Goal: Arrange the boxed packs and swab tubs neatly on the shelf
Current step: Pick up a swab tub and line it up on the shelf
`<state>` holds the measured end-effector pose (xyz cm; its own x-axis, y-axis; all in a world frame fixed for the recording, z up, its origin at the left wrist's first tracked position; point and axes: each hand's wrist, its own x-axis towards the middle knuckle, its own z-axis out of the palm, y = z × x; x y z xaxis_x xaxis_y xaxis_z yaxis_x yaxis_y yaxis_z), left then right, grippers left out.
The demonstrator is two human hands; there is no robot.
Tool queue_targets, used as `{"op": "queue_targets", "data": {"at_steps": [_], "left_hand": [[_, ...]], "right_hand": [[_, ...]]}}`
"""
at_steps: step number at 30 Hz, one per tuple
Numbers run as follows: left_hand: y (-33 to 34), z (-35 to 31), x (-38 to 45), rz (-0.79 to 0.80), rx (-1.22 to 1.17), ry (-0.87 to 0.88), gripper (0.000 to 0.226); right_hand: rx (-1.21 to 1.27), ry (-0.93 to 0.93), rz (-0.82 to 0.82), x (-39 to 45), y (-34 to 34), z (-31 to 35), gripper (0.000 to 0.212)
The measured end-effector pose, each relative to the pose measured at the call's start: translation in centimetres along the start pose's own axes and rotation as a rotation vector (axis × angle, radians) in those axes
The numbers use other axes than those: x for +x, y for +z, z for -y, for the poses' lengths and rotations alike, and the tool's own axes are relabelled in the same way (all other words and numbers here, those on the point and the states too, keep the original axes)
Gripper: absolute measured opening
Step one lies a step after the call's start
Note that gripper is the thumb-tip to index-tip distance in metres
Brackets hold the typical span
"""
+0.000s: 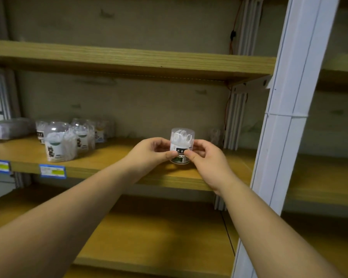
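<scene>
Two hands: left hand [152, 150] and right hand [206, 157] pinch one clear tub [181, 145] between them
Fingers: thumbs pressed on its label, fingertips curled round its sides
Tub: upright, at the middle shelf [113, 167], right of the other tubs [68, 140]

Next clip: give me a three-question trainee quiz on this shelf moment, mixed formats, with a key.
1. True or false: only one hand holds the clear tub.
2. Where does the cluster of tubs stand relative to the held tub? A) left B) right C) shelf above
3. Fill in: the blue price tags hang on the shelf's front ____.

Key: 1 false: left hand and right hand both hold it. 2 A. 3 edge.
</scene>
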<state>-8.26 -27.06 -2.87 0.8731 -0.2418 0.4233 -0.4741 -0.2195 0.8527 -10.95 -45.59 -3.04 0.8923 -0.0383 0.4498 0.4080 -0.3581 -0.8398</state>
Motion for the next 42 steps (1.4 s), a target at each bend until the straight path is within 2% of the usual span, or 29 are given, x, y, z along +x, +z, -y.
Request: {"op": "queue_targets", "data": {"at_steps": [2,6,11,17,20,23,27,30,33,37,42], "left_hand": [[0.1,0.1,0.1,-0.037,0.006,0.026,0.029],[0.4,-0.2,-0.3,-0.103,0.033,0.015,0.029],[-0.2,-1.2,-1.6,-0.101,0.095,-0.011,0.031],[-5.8,-3.6,-5.3,-0.17,0.12,0.054,0.033],[-12.3,-4.7,-7.5,-0.214,0.068,0.081,0.029],[-21.4,-4.6,-9.9,-0.176,0.01,0.124,0.026],[-34.6,-0.8,-12.1,-0.1,0.011,0.136,0.03],[-41.5,4.0,-11.3,-0.099,0.13,0.039,0.028],[-44.3,8.6,-8.8,-0.071,0.211,-0.019,0.035],[-43.5,12.4,-5.7,0.023,0.312,-0.023,0.035],[-43.1,14.1,-4.1,0.009,0.392,0.015,0.036]], "right_hand": [[-0.016,-0.006,-0.003,0.1,0.2,-0.1,0.027],[-0.03,-0.005,-0.005,0.1,0.3,0.1,0.033],[-0.079,-0.041,-0.024,-1.3,0.6,1.3,0.034],[-0.082,-0.104,0.004,-3.4,4.2,7.1,0.033],[-0.164,-0.164,0.036,-4.0,8.5,12.4,0.033],[-0.179,-0.222,0.059,-4.2,15.9,17.2,0.029],[-0.289,-0.277,0.012,-2.9,29.4,20.9,0.014],[-0.346,-0.18,0.045,-0.7,38.2,20.7,0.014],[-0.322,-0.077,0.05,1.7,42.5,17.9,0.019],[-0.323,0.035,0.067,3.2,43.5,14.9,0.034],[-0.464,0.012,0.02,4.3,44.2,13.3,0.01]]}}
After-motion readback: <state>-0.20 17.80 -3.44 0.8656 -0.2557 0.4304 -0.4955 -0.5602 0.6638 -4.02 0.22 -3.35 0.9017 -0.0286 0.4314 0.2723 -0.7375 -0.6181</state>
